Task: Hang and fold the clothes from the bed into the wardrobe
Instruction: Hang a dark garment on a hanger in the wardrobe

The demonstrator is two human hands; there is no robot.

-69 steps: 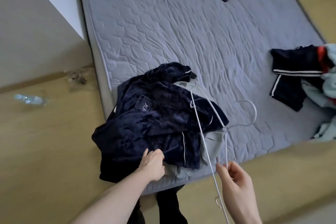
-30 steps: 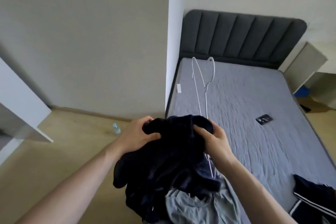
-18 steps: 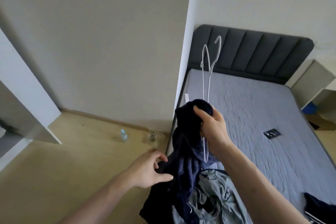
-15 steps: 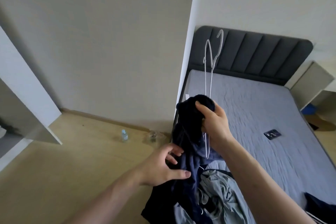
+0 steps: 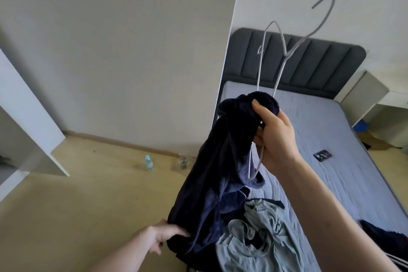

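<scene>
1. The right hand (image 5: 274,137) is gripping the bunched top of a navy velour garment (image 5: 212,179) together with a white wire hanger (image 5: 284,51), fingers and thumb curled round both. It is holding them raised above the near left corner of the bed (image 5: 331,139).
2. The hanger is standing roughly upright and tilted. Its hook is pointing up and to the right against the wall, and one wire corner is showing below the hand, lying against the fabric.
3. The navy garment is hanging down from the right hand in a long drape. Its lower end is reaching the pile at the bed's edge.
4. The left hand (image 5: 164,237) is touching the lower hem of the navy garment at its left side. The fingertips are hidden behind the fabric, so I cannot tell whether it is pinching the cloth or only resting on it.
5. A grey-green garment (image 5: 258,240) is lying crumpled on the mattress just right of the hanging navy one, touching it.
6. A dark garment with white stripes (image 5: 388,238) is lying at the bed's near right edge, partly out of frame.
7. A phone (image 5: 322,155) is lying on the mattress, well apart from the clothes.
8. A plastic bottle (image 5: 148,162) is standing on the wooden floor near the wall.
9. A white wardrobe panel (image 5: 28,121) is showing at the left edge.
</scene>
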